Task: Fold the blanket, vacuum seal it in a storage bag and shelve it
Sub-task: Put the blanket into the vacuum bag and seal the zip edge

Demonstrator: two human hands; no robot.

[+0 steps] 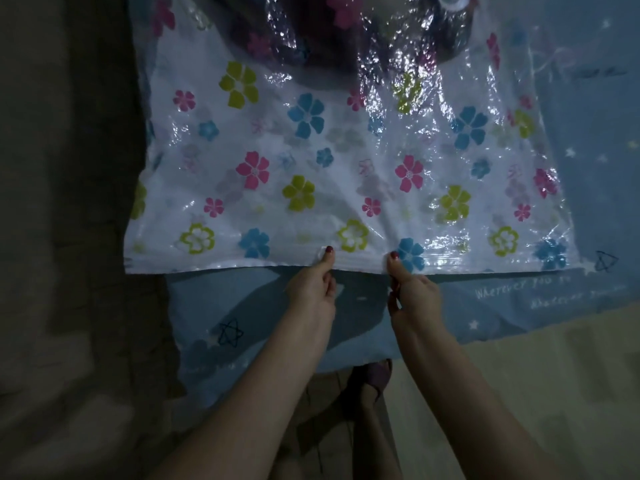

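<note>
A clear plastic storage bag [311, 161] printed with pink, blue and green flowers lies flat on a blue bed sheet [519, 306]. A dark folded blanket [346, 36] shows through the bag's far half. A round white valve [452, 1] sits at the bag's far edge. My left hand [313, 289] pinches the zip strip along the bag's near edge, thumb on top. My right hand [414, 289] pinches the same strip a short way to the right. The strip between the two hands is slightly bunched.
The bed's left edge drops to a dark floor [69, 237]. A blue pillow or sheet corner [242, 341] with star prints hangs at the near edge. My foot in a purple slipper [375, 375] stands on the pale floor [519, 393] below.
</note>
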